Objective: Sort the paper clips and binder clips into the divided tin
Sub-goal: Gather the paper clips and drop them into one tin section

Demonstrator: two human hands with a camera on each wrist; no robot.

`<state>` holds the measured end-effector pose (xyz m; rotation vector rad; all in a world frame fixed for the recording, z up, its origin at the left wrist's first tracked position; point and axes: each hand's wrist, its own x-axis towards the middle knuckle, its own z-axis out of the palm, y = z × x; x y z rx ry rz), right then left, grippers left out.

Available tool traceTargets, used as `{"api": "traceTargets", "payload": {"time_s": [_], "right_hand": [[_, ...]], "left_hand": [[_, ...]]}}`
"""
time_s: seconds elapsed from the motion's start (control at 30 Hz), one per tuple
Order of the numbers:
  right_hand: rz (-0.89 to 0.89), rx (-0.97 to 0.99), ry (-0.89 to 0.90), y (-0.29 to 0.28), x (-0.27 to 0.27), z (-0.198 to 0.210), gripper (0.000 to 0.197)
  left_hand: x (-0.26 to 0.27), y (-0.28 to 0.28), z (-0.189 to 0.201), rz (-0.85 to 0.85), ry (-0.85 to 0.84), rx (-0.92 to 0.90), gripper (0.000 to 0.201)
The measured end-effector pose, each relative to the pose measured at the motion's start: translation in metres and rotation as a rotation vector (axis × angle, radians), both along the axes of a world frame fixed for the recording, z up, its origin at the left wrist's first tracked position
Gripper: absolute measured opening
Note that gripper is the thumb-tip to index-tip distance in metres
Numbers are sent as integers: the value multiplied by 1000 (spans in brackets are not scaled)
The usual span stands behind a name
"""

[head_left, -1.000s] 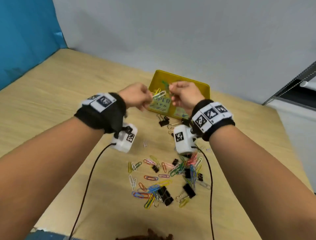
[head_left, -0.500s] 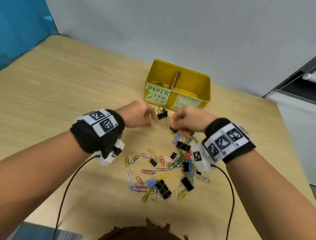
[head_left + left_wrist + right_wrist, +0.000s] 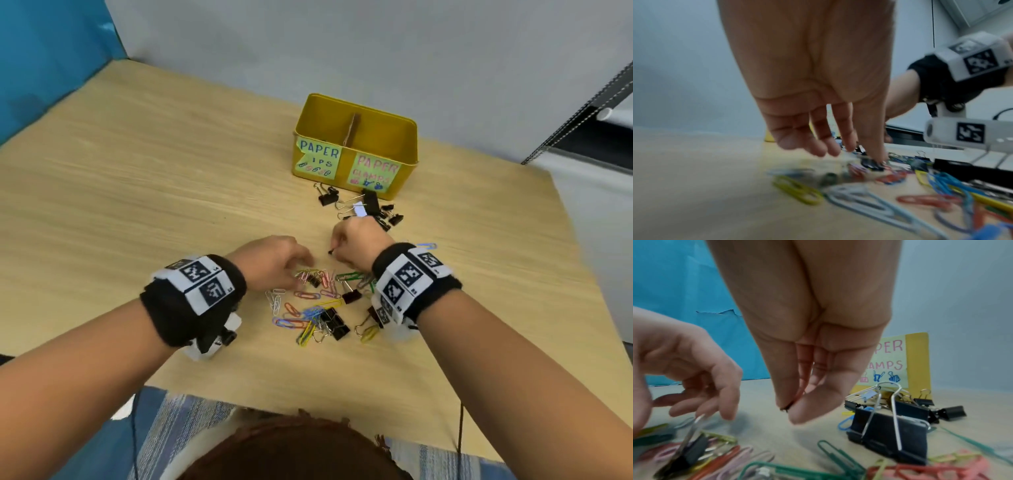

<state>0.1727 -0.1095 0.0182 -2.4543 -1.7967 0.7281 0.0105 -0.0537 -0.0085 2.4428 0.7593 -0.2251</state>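
Note:
The yellow divided tin (image 3: 356, 171) stands at the far side of the table, labelled for paper clips on the left and clamps on the right. A pile of coloured paper clips (image 3: 308, 308) and black binder clips (image 3: 334, 323) lies in front of me. My left hand (image 3: 301, 274) reaches down into the pile with fingers extended. Its fingertips (image 3: 879, 155) touch a small black binder clip (image 3: 871, 164). My right hand (image 3: 334, 248) hovers just beyond the pile. It pinches a thin reddish paper clip (image 3: 795, 399) between thumb and forefinger.
A second group of black binder clips (image 3: 371, 207) lies right in front of the tin, one of them large (image 3: 890, 434). A blue paper clip (image 3: 426, 245) lies apart at the right. Bare wooden table (image 3: 154, 192) stretches to the left.
Both hands have come back from over the tin and dropped to the pile. The clips the hands held a second ago are gone; the right hand now pinches a clip.

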Motion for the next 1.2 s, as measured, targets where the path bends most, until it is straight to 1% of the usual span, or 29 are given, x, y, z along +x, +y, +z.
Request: {"api": "traceTargets", "payload": {"time_s": [0.03,0.1,0.13,0.17,0.23,0.3,0.33,0.4,0.47,0.57,0.63,0.7,0.77,0.8,0.83,0.9,0.97,1.03,1.1,1.13,1.17,1.2], "right_hand": [[-10,43,1,0,1,2,22],[-21,96,16,-1,3,4,39],[-22,104,14,-2,4,4,43],[-31,108,7,-4,5,3,40],[-56,98,-4,-11,7,1,25],[-39,15,-11,-19,8,0,17],[-32,-44,-3,-26,8,-1,16],[-12,-138,25,-31,4,-3,19],[-2,-150,27,-33,0,-6,22],[-78,-18,90,-29,-2,-11,12],[-122,60,118,-26,3,-8,9],[-127,57,118,-26,7,-6,6],[-98,-44,18,-28,2,-8,25],[-60,-92,-49,-27,-2,-12,36],[-20,-122,-105,-25,-6,-16,43],[24,-146,-159,-19,-12,-18,44],[19,-162,-144,-12,-13,-12,39],[-71,-99,-2,-5,-10,-3,30],[-210,88,166,0,-5,6,21],[-261,193,202,2,0,10,18],[-286,254,202,3,6,11,17],[-292,248,174,3,11,12,18]], "left_hand": [[5,-6,-1,-9,-12,17,38],[17,-14,-3,-15,-13,89,28],[22,-16,-3,-2,-20,123,23],[26,-15,-2,33,-41,133,20],[29,-9,3,183,-138,80,18],[26,2,8,348,-227,50,27],[25,5,9,379,-231,68,35],[21,9,8,350,-176,122,47],[20,4,5,273,-131,140,44],[17,-4,-2,176,-84,71,38],[16,-9,-3,126,-55,44,35],[18,-13,-3,87,-28,39,38],[23,-16,-3,59,-14,35,43],[26,-16,-2,51,-4,34,45],[28,-17,-1,49,9,32,44],[30,-16,0,55,25,39,40],[28,-14,1,71,34,56,31],[25,-11,1,96,41,60,22],[23,-9,2,102,64,10,19],[23,-9,2,89,80,-25,21],[23,-10,3,69,95,-54,23],[24,-10,4,49,105,-66,26]]}}
